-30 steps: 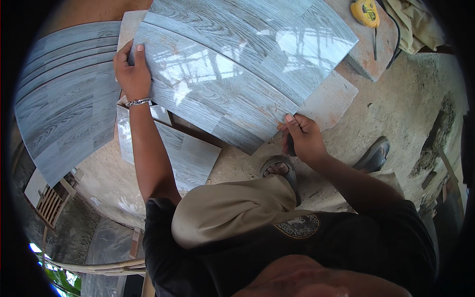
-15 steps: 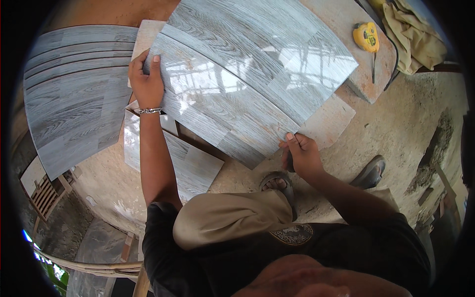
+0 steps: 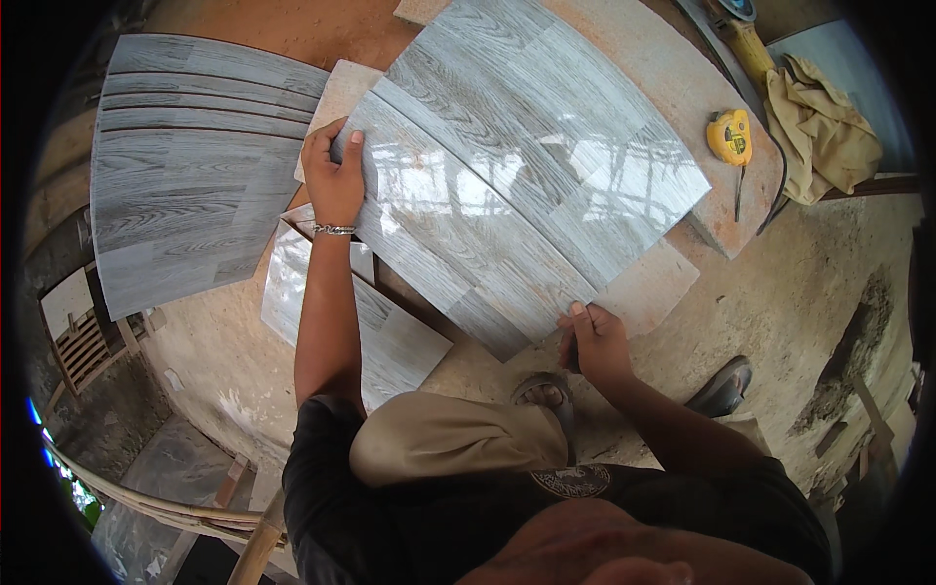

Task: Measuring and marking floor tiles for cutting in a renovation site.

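Observation:
Grey wood-pattern tiles (image 3: 468, 244) lie in front of me, the lower one along a larger upper tile (image 3: 536, 127), glossy with reflections. My left hand (image 3: 333, 175) is closed on the lower tile's upper-left end, beside a pale board (image 3: 334, 86) under it. My right hand (image 3: 597, 339) grips the same tile's near right corner with thumb on top; whether its curled fingers also hold something dark is unclear. Smaller cut tiles (image 3: 400, 341) lie below my left forearm. Another stack of grey tiles (image 3: 190, 205) is at the left.
A yellow tape measure (image 3: 729, 138) and a thin dark tool (image 3: 740, 200) rest on a pale slab (image 3: 717, 224) at the right, near a khaki cloth (image 3: 814, 136). My sandalled feet (image 3: 720, 390) stand on rough concrete floor (image 3: 780, 292). Bamboo poles (image 3: 166, 502) are at lower left.
My view has shifted, so tiles and hands sit lower and further right in the picture, with more showing beyond the slab. Both hands keep their grip on the tile.

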{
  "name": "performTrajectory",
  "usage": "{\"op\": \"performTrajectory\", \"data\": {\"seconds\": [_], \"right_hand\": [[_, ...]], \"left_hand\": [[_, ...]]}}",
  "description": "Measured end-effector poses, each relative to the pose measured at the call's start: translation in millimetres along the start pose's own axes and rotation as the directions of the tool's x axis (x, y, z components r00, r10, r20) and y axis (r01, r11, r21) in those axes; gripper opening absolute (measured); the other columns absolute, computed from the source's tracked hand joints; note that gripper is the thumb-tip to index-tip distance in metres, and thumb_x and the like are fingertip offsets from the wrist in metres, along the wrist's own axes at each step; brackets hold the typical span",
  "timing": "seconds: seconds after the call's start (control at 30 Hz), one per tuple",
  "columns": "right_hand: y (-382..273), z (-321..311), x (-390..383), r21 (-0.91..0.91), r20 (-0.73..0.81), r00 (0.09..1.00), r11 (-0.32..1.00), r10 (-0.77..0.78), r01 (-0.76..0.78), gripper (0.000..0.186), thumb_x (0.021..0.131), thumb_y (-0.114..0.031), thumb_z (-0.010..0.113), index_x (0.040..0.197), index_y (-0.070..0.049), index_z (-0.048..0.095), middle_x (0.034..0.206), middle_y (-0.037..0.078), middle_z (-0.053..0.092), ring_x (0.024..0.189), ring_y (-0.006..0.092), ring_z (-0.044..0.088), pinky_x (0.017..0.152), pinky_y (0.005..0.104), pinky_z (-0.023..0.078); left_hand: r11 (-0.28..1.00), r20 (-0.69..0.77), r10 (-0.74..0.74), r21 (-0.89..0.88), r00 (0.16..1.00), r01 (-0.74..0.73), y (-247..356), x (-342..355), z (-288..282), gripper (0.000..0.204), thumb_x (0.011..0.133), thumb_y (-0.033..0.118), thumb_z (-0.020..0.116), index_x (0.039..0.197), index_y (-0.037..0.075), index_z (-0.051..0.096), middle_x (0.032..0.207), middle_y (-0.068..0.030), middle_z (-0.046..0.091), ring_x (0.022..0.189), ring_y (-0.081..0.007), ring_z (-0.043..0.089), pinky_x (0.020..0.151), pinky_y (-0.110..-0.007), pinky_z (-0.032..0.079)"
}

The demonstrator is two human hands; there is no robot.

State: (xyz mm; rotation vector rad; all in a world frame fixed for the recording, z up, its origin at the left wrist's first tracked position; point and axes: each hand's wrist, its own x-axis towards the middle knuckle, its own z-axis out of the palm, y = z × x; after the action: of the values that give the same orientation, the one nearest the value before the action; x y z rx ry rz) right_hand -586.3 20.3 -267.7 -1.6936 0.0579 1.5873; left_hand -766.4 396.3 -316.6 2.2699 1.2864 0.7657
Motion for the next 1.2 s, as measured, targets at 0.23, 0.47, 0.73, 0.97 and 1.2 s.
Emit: {"op": "performTrajectory", "data": {"seconds": [0.23,0.47,0.73,0.97,1.2], "right_hand": [[5.7,0.7,2.4,-0.004,-0.006,0.999,0.999,-0.051,0.051,0.041,0.107,-0.034,0.049,0.091,0.002,0.062,0.060,0.007,0.059,0.046,0.0138,0.056,0.044,0.0291,0.043],[8.6,0.1,3.1,-0.037,-0.019,0.997,0.997,-0.075,0.074,0.040,0.107,-0.033,0.050,0.090,0.002,0.061,0.060,0.007,0.058,0.047,0.0145,0.057,0.046,0.0300,0.045],[4.8,0.4,0.9,-0.024,-0.016,0.996,0.996,-0.087,0.087,0.042,0.108,-0.033,0.049,0.090,0.003,0.061,0.061,0.008,0.060,0.047,0.0145,0.057,0.046,0.0297,0.044],[7.5,0.2,2.0,-0.011,-0.014,0.999,0.999,-0.050,0.050,0.042,0.108,-0.033,0.048,0.091,0.004,0.062,0.060,0.008,0.060,0.048,0.0141,0.057,0.045,0.0293,0.043],[7.2,-0.5,2.2,-0.047,-0.005,0.995,0.994,-0.102,0.101,0.043,0.108,-0.033,0.048,0.091,0.004,0.061,0.060,0.008,0.060,0.047,0.0139,0.057,0.044,0.0291,0.043]], "left_hand": [[1.000,-0.020,-0.019,-0.009,1.000,0.019,1.9,1.3,0.0,0.030,0.093,0.021,0.071,0.116,0.001,0.069,0.114,-0.0132,0.067,0.108,-0.0264,0.062,0.099,-0.036,0.046],[0.999,-0.019,-0.018,-0.028,1.000,0.018,1.6,5.3,3.4,0.030,0.093,0.019,0.070,0.117,0.001,0.069,0.113,-0.0132,0.067,0.108,-0.0261,0.062,0.099,-0.036,0.046],[1.000,0.007,-0.009,0.004,1.000,0.009,3.1,4.0,0.4,0.029,0.093,0.017,0.070,0.117,0.001,0.069,0.111,-0.0128,0.067,0.106,-0.0259,0.062,0.098,-0.036,0.046],[1.000,-0.003,-0.022,-0.002,1.000,0.022,2.6,4.3,1.6,0.029,0.092,0.016,0.070,0.117,0.001,0.069,0.112,-0.0121,0.066,0.108,-0.0257,0.061,0.099,-0.036,0.045],[1.000,-0.003,-0.021,0.000,1.000,0.021,2.6,3.2,1.5,0.029,0.092,0.016,0.070,0.117,0.001,0.069,0.113,-0.0124,0.066,0.108,-0.0257,0.061,0.100,-0.036,0.045]]}}
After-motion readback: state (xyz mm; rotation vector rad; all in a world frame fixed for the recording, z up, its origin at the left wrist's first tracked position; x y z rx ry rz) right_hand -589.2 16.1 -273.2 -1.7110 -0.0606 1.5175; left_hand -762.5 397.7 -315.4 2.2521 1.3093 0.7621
